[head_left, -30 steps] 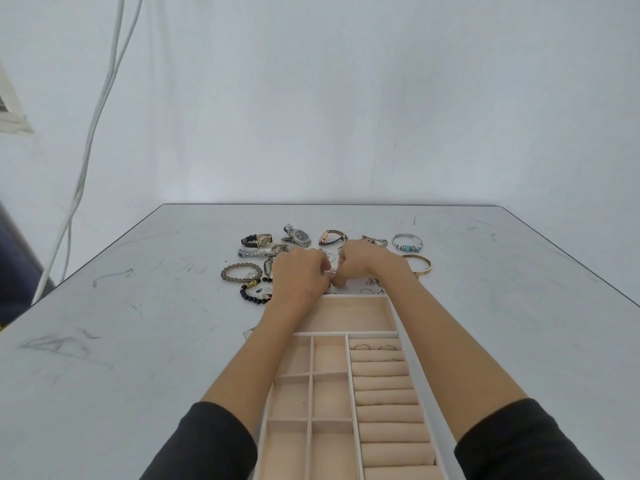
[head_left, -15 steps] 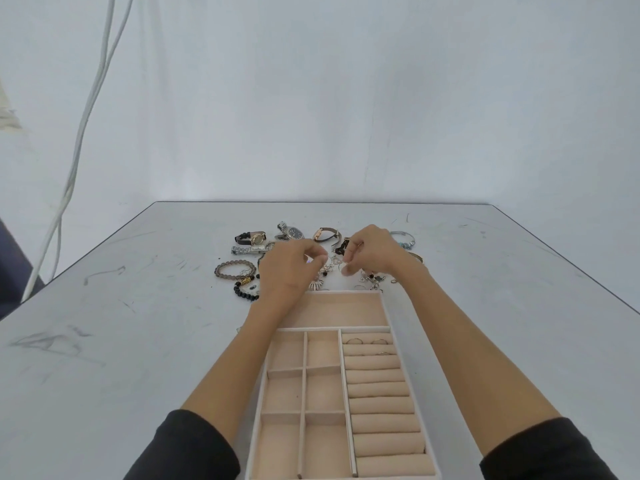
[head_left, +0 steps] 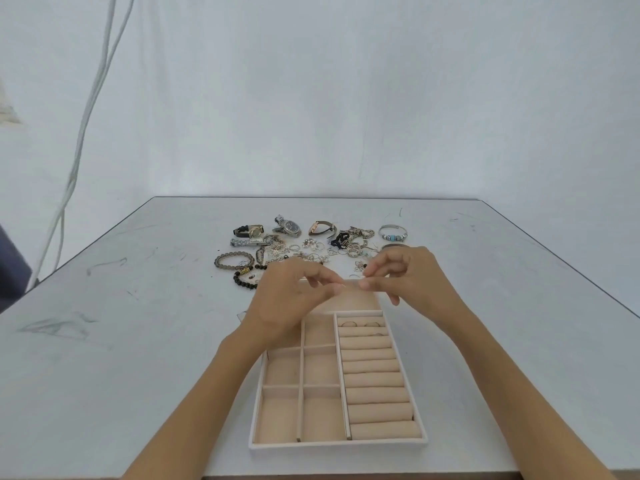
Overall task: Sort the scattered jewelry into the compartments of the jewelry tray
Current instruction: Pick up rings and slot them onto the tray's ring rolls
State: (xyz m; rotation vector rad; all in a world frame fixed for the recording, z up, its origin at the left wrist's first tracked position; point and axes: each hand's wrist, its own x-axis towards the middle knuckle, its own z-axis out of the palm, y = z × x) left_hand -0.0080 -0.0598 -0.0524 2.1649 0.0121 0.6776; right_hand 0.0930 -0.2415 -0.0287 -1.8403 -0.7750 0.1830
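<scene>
The beige jewelry tray (head_left: 337, 445) with a white rim lies on the grey table in front of me. Two thin rings (head_left: 349, 323) sit in the top rows of its ring rolls on the right; the square compartments on the left hold nothing. The scattered jewelry pile (head_left: 311, 249) lies just beyond the tray. My left hand (head_left: 294, 296) and my right hand (head_left: 412, 282) hover over the tray's far end. Their thumbs and forefingers meet in a pinch on a tiny jewelry piece, too small to identify.
Beyond the pile lie three watches (head_left: 289, 227), a blue-beaded bangle (head_left: 392, 233), a grey bead bracelet (head_left: 230, 260) and a black bead bracelet (head_left: 242, 280). White cables (head_left: 79, 150) hang down the wall at left. A dark object (head_left: 10, 282) stands past the table's left edge.
Both hands have lifted out of the jewelry pile and come back toward me, fingertips together, to hover over the tray's far compartment.
</scene>
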